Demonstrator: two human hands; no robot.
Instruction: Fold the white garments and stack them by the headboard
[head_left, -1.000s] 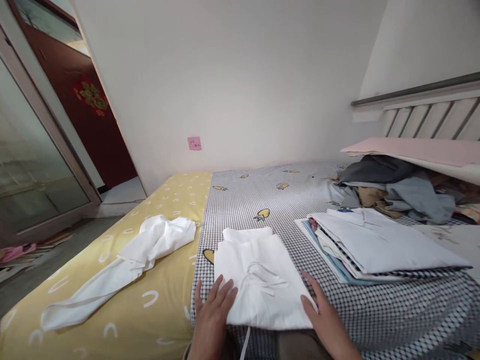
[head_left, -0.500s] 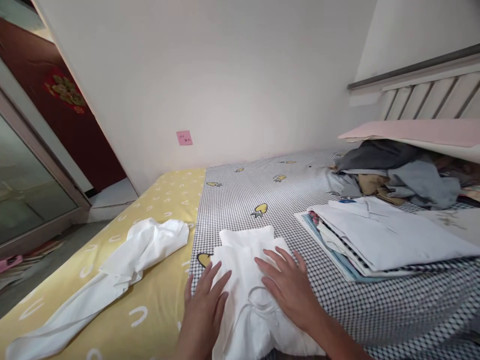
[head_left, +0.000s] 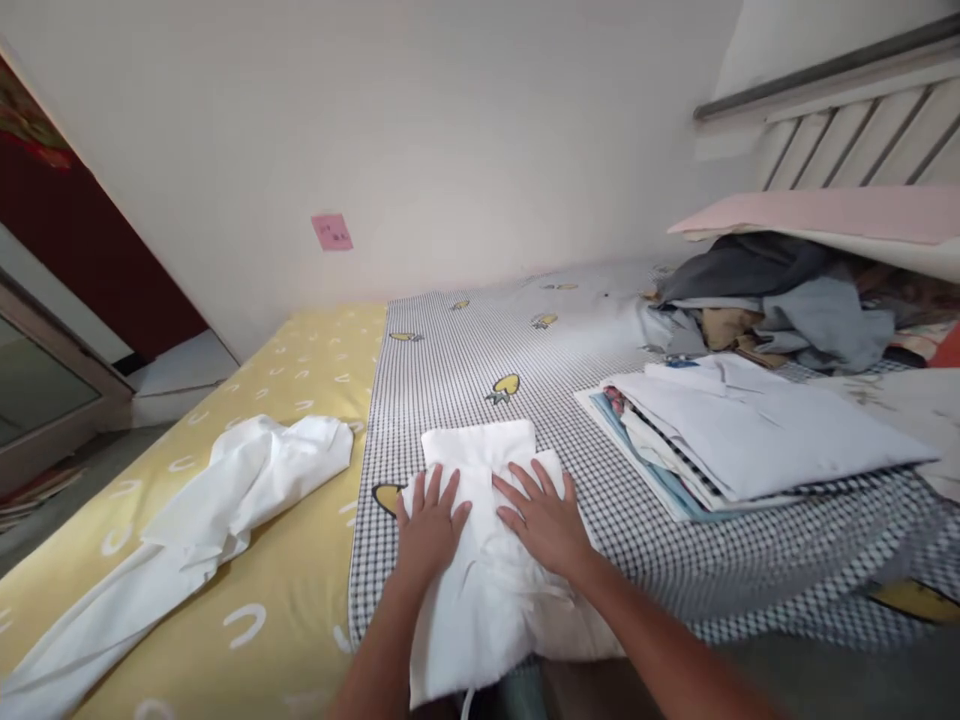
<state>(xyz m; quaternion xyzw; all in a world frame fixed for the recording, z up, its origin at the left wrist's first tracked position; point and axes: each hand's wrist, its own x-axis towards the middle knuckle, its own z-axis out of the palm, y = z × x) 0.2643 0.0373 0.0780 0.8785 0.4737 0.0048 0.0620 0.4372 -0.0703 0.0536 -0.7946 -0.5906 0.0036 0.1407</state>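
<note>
A white garment, folded into a narrow shape, lies at the near edge of the checked sheet. Flat on its upper left part is my left hand, fingers spread. My right hand rests on its upper right side, also with spread fingers. Neither hand grips anything. The lower end of the garment hangs near the bed's edge, where a thin white cord shows. Another white cloth lies loosely crumpled on the yellow sheet to the left, its long end trailing toward the near left.
On the right, a stack of folded clothes has a white shirt on top. Behind it sits a heap of grey and brown clothes under a pink board. A pink note is stuck on the wall.
Both hands have moved up along the garment and now press flat on its upper part. The view has tilted down and shifted to the right.
</note>
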